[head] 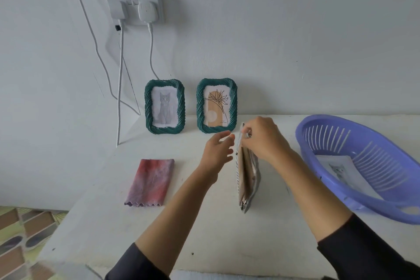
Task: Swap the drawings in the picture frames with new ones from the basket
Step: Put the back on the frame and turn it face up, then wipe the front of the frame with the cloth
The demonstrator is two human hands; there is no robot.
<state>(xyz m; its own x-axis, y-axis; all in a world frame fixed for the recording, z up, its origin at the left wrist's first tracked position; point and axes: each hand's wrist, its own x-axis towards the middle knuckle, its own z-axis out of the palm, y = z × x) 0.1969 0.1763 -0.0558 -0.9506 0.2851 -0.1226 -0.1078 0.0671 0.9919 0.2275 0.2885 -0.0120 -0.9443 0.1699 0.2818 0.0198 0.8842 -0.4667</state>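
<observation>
While two green frames stood upright against the wall, the cat frame point(164, 107) on the left and the flower frame point(216, 105) just beside it, a third frame point(246, 173) stood on its edge on the white table point(227, 234) in front of them, its brown backing showing. From this edge-on angle its front could not be seen. The right hand point(261, 137) pinched that frame's top end with curled fingers. The left hand point(218, 150) hovered just beside the same end with its fingers loosely extended and grasped nothing; whether it touched the frame I cannot tell. One purple basket point(372, 166) sat tilted at the right, with one drawing sheet point(341, 170) lying inside. It appeared to be a cat sketch, though blurred. One folded pink-and-purple cloth point(150, 182) lay on the left of the table, well apart from the basket. Above, two plugs sat in one wall socket point(136, 5).
</observation>
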